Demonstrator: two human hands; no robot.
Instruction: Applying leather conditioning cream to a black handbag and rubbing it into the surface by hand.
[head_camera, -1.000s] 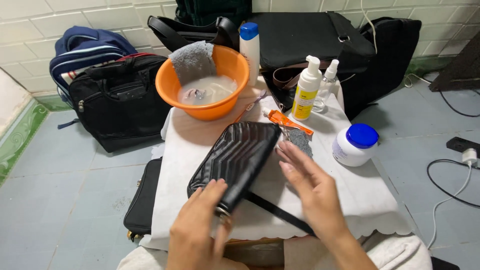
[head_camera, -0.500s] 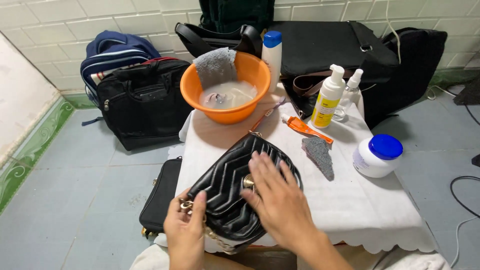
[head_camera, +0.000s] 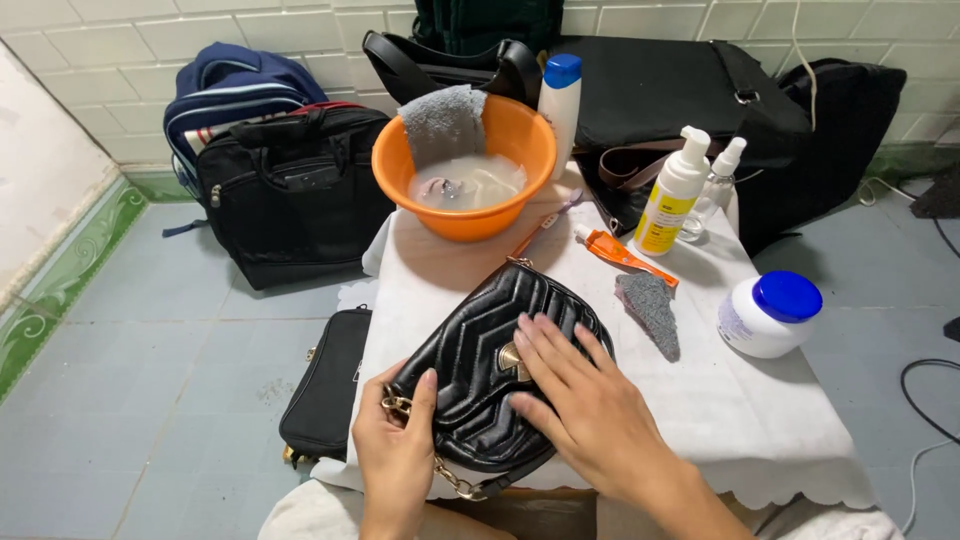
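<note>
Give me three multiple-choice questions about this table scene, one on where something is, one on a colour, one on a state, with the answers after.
1. Where does the grey cloth hang?
A. Over the rim of the basin
B. On the floor
C. Inside the backpack

2. What colour is the lid of the white jar?
A. Red
B. Blue
C. Green

3. How does the right hand meet the black quilted purse?
A. Fist above it
B. Flat on its front
C. Pulling its chain

Answers: 1 A, the cloth drapes over the orange basin's far edge. 2 B, the lid is plainly blue. 3 B, the fingers lie spread on the flap while the left hand holds the purse's edge.
</note>
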